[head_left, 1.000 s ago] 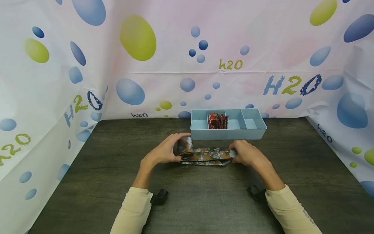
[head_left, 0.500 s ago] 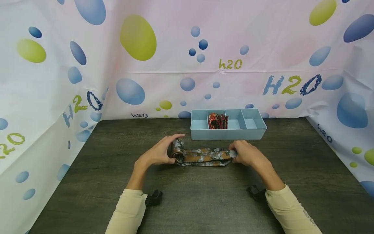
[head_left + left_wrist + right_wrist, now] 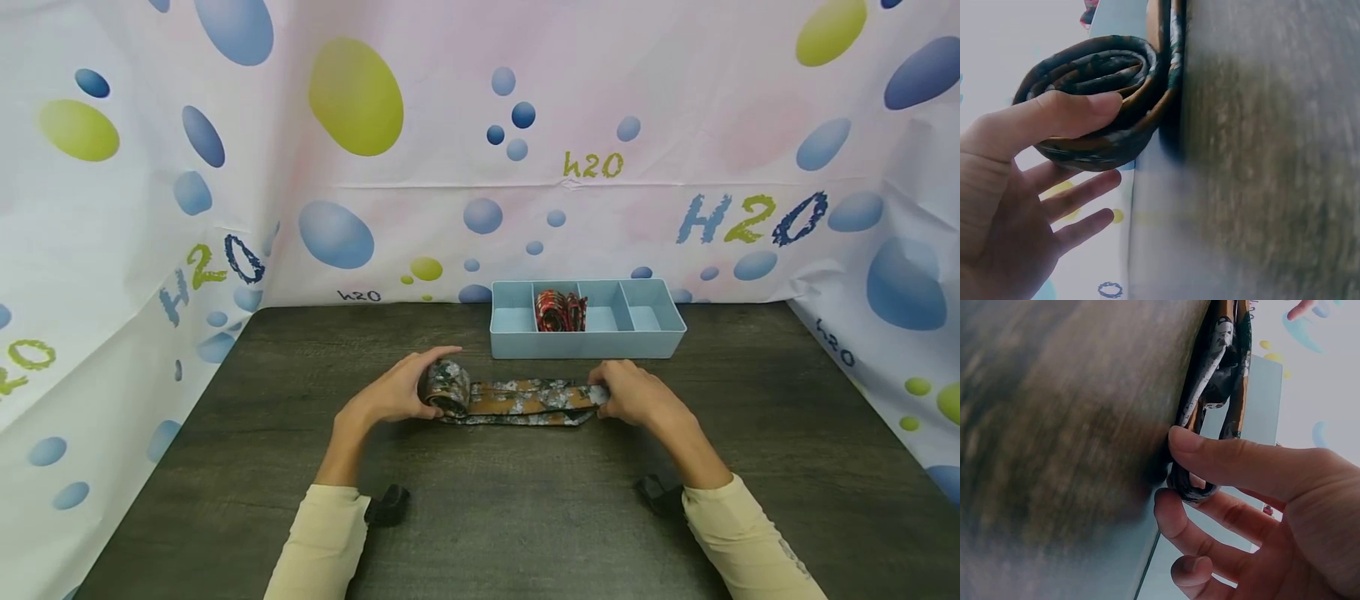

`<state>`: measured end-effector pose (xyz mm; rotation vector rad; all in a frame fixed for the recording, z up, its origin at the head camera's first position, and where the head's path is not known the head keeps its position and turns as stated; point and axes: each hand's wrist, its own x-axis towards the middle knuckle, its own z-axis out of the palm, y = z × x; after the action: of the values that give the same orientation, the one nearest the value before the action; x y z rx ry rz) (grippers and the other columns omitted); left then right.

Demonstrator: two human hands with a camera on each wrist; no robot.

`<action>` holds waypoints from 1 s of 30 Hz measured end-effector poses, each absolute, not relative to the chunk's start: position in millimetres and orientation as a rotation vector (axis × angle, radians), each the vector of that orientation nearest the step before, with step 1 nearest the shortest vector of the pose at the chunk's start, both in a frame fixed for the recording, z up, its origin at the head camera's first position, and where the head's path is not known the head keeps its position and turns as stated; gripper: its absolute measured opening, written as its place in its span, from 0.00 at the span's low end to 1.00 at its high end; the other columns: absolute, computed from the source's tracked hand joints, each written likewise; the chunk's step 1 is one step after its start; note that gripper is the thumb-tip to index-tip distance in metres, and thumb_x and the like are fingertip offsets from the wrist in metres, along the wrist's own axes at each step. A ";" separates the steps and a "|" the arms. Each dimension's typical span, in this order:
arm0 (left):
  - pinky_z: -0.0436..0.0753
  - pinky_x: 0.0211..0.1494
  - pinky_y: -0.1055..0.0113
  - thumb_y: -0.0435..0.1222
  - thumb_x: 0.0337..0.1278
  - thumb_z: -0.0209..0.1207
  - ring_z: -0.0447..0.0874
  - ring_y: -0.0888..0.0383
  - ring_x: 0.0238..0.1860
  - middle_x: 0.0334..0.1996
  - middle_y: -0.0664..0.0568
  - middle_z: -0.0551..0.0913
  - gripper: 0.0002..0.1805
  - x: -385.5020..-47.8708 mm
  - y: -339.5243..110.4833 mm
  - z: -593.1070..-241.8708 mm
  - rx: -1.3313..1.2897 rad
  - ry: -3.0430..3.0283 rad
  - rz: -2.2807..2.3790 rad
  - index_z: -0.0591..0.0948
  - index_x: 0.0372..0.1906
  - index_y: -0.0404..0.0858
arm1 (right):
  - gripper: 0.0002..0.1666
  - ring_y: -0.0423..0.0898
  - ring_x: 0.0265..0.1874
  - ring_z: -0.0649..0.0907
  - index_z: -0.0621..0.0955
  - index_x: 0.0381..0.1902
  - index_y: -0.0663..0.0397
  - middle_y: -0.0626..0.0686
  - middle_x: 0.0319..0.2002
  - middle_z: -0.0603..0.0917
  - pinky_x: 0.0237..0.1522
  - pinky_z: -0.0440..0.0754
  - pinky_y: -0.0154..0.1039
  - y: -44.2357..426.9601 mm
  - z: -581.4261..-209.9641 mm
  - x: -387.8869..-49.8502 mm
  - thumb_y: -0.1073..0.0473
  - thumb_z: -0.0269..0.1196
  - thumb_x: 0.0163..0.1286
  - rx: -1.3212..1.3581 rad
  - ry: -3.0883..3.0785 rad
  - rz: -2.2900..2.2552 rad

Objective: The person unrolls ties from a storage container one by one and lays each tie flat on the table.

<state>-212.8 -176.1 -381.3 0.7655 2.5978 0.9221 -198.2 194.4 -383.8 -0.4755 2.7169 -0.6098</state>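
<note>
A camouflage-patterned cloth strip [image 3: 525,398] lies folded in layers on the dark table, its left end wound into a roll [image 3: 448,387]. My left hand [image 3: 393,390] grips the roll from the left; in the left wrist view the thumb of that hand [image 3: 1054,125] lies across the coiled edge [image 3: 1104,147], with several fingers spread behind. At the strip's right end my right hand [image 3: 633,393] pinches the folded loop. The right wrist view shows the loop [image 3: 1191,490] between the thumb and fingers of the right hand [image 3: 1272,481].
Behind the strip stands a light blue divided tray [image 3: 585,345]. One of its compartments holds a red patterned cloth roll [image 3: 551,312]. The dark table [image 3: 517,517] meets a hanging sheet with coloured spots [image 3: 442,167] at the back and sides.
My left hand has moved left with the roll, and a longer flat stretch shows between roll and right hand than a second ago. The right hand has stayed at its end.
</note>
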 end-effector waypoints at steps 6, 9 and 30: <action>0.76 0.63 0.36 0.25 0.53 0.73 0.70 0.35 0.69 0.72 0.34 0.69 0.50 -213.2 -180.4 -378.1 0.793 2.589 0.967 0.61 0.80 0.37 | 0.22 0.51 0.38 0.83 0.85 0.54 0.67 0.58 0.43 0.84 0.39 0.83 0.51 194.8 -383.5 -197.9 0.69 0.75 0.61 -0.466 2.712 -0.605; 0.79 0.61 0.38 0.23 0.53 0.71 0.73 0.37 0.66 0.70 0.33 0.71 0.49 -213.4 -181.3 -377.8 0.794 2.592 0.958 0.61 0.80 0.36 | 0.23 0.51 0.39 0.83 0.85 0.54 0.67 0.58 0.43 0.84 0.39 0.83 0.51 194.6 -382.9 -197.8 0.69 0.75 0.61 -0.460 2.714 -0.597; 0.81 0.60 0.41 0.20 0.52 0.72 0.75 0.35 0.66 0.67 0.32 0.74 0.48 -211.9 -176.5 -379.8 0.759 2.633 0.845 0.64 0.78 0.34 | 0.17 0.50 0.37 0.83 0.85 0.49 0.67 0.57 0.40 0.84 0.38 0.83 0.50 196.3 -384.7 -198.7 0.71 0.74 0.61 -0.518 2.710 -0.631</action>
<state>-211.9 -176.5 -379.8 0.7585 2.6328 0.8446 -198.7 196.3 -384.7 -0.5182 2.7100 -0.6310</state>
